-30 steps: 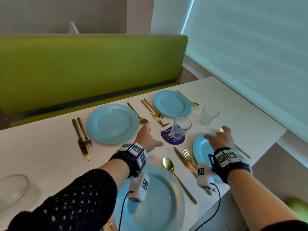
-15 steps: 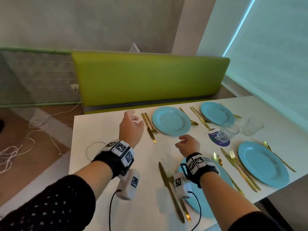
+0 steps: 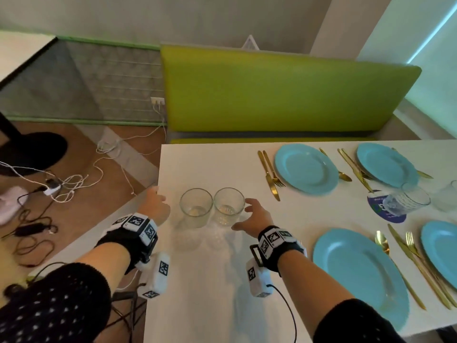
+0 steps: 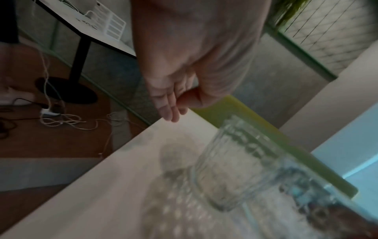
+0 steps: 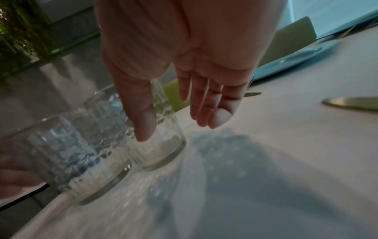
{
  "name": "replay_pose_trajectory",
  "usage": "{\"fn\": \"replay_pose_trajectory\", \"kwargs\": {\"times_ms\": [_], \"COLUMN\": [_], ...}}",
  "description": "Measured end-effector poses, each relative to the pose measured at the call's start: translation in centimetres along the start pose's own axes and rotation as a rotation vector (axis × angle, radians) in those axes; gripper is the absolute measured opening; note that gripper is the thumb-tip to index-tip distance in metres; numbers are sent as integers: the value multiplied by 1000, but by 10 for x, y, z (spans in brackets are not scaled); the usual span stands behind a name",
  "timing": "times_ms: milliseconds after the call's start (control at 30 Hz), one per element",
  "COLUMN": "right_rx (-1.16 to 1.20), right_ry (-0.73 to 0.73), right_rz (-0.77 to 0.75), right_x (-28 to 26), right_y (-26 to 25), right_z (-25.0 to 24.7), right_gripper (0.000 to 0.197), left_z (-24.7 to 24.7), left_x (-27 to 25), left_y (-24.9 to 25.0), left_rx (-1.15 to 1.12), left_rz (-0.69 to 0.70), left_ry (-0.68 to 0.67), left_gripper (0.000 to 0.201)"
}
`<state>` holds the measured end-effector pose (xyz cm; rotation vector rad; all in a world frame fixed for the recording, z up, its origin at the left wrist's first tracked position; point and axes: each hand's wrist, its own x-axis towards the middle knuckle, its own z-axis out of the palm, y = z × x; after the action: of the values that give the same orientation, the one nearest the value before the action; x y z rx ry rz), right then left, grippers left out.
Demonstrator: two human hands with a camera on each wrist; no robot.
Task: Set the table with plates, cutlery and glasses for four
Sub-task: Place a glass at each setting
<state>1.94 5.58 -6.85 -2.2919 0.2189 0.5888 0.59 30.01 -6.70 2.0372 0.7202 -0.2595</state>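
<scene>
Two clear patterned glasses stand side by side near the left end of the white table point(image 3: 197, 293): the left glass point(image 3: 196, 207) and the right glass point(image 3: 228, 206). My left hand point(image 3: 155, 204) hovers open just left of the left glass point(image 4: 235, 169), apart from it. My right hand point(image 3: 247, 214) is open at the right glass point(image 5: 159, 137), with its thumb in front of the glass wall and straight fingers point(image 5: 208, 105) beyond it. Whether it touches the glass I cannot tell. Several blue plates point(image 3: 306, 168) with gold cutlery point(image 3: 268, 174) lie to the right.
Two more glasses point(image 3: 408, 201) stand at the right, one on a purple coaster point(image 3: 393, 214). A green bench point(image 3: 284, 90) runs behind the table. Past the table's left edge lies the floor with cables point(image 3: 74, 181) and a black stand base point(image 3: 32, 149).
The view has swung left. Both hands moved from the plates and cutlery to the table's left end and now flank the two glasses there.
</scene>
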Motion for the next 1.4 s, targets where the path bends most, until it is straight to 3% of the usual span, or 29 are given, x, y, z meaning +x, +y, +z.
{"fn": "replay_pose_trajectory", "kwargs": {"times_ms": [167,367,600,733,900,1167,1400], "right_rx": [34,89,47,58,156,202,159], "right_ry": [24,117,164,156,277,479,555], "right_rz": [-32,-68,-69,-48,8,212,301], "right_x": [10,18,21,14,5,6,27], "right_y": [1,-1,2,6,26,105,167], "right_z": [20,36,42,21,-46,-162,-222], "right_gripper": [96,94,80,76,75,72,76], "left_z": [29,52,58,63,92,173,223], "left_x": [4,4,-4,-9,-18,-54,-64], "left_y": [-27,-30,-27,-18,26,95,135], "left_rx": [58,-122,-75,-49,-45,36,61], "left_rz": [35,145,203,215,271,369,391], "left_ry": [-205,-203,-123,-114,-169,-312,-335], "left_gripper": [112,132,91,86,83,82,78]}}
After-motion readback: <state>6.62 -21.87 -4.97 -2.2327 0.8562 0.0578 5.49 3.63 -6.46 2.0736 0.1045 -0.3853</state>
